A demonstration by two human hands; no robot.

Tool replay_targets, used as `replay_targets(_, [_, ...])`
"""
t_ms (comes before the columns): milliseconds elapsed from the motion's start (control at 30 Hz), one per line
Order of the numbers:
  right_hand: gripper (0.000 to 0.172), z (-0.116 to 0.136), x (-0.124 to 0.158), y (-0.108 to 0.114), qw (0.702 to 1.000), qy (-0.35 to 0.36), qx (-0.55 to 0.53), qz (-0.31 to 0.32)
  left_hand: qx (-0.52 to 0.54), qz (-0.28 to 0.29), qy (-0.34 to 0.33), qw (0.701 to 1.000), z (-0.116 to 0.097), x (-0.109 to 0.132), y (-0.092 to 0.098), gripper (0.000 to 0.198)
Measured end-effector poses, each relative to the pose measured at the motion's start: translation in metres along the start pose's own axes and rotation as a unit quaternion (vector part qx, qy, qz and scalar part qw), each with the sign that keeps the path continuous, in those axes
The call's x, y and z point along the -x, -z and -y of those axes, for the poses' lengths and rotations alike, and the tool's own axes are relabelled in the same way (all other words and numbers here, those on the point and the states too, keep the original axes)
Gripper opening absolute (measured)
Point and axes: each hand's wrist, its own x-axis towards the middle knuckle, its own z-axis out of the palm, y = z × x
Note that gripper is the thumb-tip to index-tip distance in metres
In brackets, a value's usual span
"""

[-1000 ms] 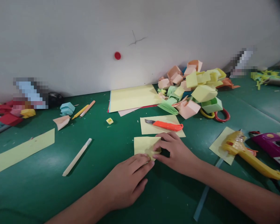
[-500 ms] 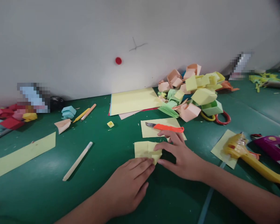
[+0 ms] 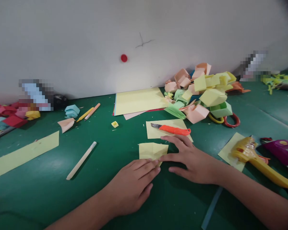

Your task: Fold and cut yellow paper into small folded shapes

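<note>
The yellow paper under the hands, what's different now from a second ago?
The right hand stopped pinching the small yellow paper and now lies flatter, fingers spread, pressing its right edge. The left hand kept pressing its lower edge. The orange knife and paper pile stayed put.

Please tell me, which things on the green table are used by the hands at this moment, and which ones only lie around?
In use:
- folded yellow paper, pressed flat by left hand and right hand

Lying about:
- orange utility knife on a yellow sheet
- yellow glue gun
- pile of folded paper boxes
- scissors
- white stick
- yellow paper strip
</note>
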Motion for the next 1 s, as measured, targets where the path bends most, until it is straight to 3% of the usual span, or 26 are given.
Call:
replay_targets(300, [0.042, -0.0001, -0.0003, 0.0004, 0.999, -0.008, 0.014, 0.028, 0.001, -0.009, -0.005, 1.000, -0.0002, 0.0004, -0.0005, 0.052])
replay_targets(1000, [0.047, -0.0023, 0.0012, -0.0064, 0.999, -0.002, 0.040, 0.009, 0.001, -0.010, 0.000, 1.000, 0.0003, -0.0003, -0.0015, 0.053])
